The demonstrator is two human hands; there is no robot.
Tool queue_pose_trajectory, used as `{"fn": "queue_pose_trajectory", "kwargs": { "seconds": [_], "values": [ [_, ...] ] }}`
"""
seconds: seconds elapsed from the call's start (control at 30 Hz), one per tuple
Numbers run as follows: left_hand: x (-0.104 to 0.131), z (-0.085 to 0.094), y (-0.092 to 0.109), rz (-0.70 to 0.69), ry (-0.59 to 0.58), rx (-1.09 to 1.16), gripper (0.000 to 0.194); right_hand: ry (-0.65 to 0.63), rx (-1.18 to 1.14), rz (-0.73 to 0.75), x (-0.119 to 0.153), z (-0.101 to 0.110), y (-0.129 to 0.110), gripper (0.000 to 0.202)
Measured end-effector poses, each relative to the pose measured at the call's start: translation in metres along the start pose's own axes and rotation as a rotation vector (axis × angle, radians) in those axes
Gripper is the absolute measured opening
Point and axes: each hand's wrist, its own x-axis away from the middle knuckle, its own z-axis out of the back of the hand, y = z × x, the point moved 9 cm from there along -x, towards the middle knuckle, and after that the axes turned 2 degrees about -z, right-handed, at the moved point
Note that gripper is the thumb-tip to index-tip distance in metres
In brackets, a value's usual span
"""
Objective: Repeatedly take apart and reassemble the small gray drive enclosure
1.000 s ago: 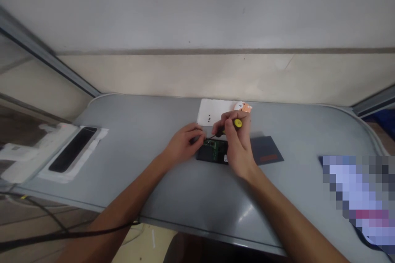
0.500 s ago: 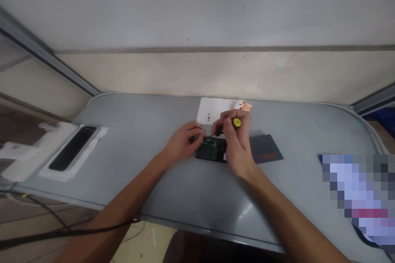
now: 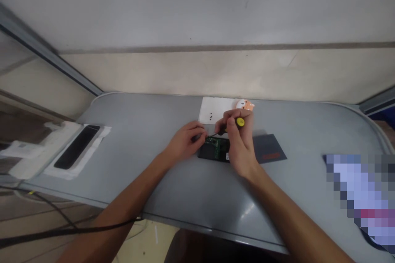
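Two bare hands meet over an open black case [image 3: 208, 152] that lies flat on the grey desk [image 3: 166, 111], in front of the person and nearer than a white sheet [image 3: 216, 109]. The case is shallow, and in it sits a green board [image 3: 217, 144], with darker parts on either side and a small white label [image 3: 227, 156] close to the right hand [image 3: 242, 146]; that hand hides the right end of the case. The right hand grips a screwdriver [image 3: 240, 122], its yellow butt end showing above the thumb and its thin shaft slanting down to the left, toward the case's upper left corner. There the left hand [image 3: 187, 141] has its thumb and fingers drawn together beside the tip; whether they pinch anything small I cannot tell. The white sheet carries a few dark bits [image 3: 211, 116] near its left side and an orange and white figure [image 3: 245, 104] at its right end, partly behind the right hand. A dark panel [image 3: 271, 146] with a reddish patch lies to the right of the case, and the hand covers the space where they might touch. Well apart on the left, a black slab [image 3: 77, 147] rests on a white wrap [image 3: 101, 133]. At the far right a pixelated shape [image 3: 354, 197] lies on the desk.
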Motion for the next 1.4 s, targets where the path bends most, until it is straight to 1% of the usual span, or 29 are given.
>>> {"fn": "queue_pose_trajectory", "kwargs": {
  "seconds": [0.23,0.43,0.57,0.7,0.83,1.03,1.2,1.4],
  "values": [
    [-0.0019,0.0019,0.0050,-0.015,0.001,-0.001,0.024,0.007,0.061,0.019,-0.0011,0.0024,-0.0023,0.010],
    [-0.0015,0.0014,0.0035,-0.011,0.003,0.006,0.024,0.005,0.049,0.019,0.0016,0.0016,0.0025,0.010],
    [-0.0007,0.0012,0.0028,-0.010,0.005,0.003,0.023,0.006,0.028,0.028,0.0018,0.0004,-0.0002,0.011],
    [-0.0013,0.0017,0.0040,0.000,0.001,0.004,0.024,0.031,0.039,0.029,-0.0004,0.0028,-0.0024,0.011],
    [-0.0017,0.0025,0.0047,0.004,0.005,0.001,0.025,0.055,0.059,0.066,-0.0004,0.0049,-0.0036,0.010],
    [-0.0018,0.0018,0.0038,-0.002,0.000,0.000,0.024,0.025,0.004,0.002,0.0003,0.0008,0.0021,0.010],
    [-0.0020,0.0026,0.0052,-0.009,0.009,-0.022,0.024,0.039,0.021,0.042,-0.0012,0.0035,-0.0021,0.010],
    [-0.0019,0.0024,0.0044,-0.005,0.001,-0.027,0.023,0.014,-0.014,0.001,-0.0002,-0.0002,0.0015,0.011]
  ]
}}
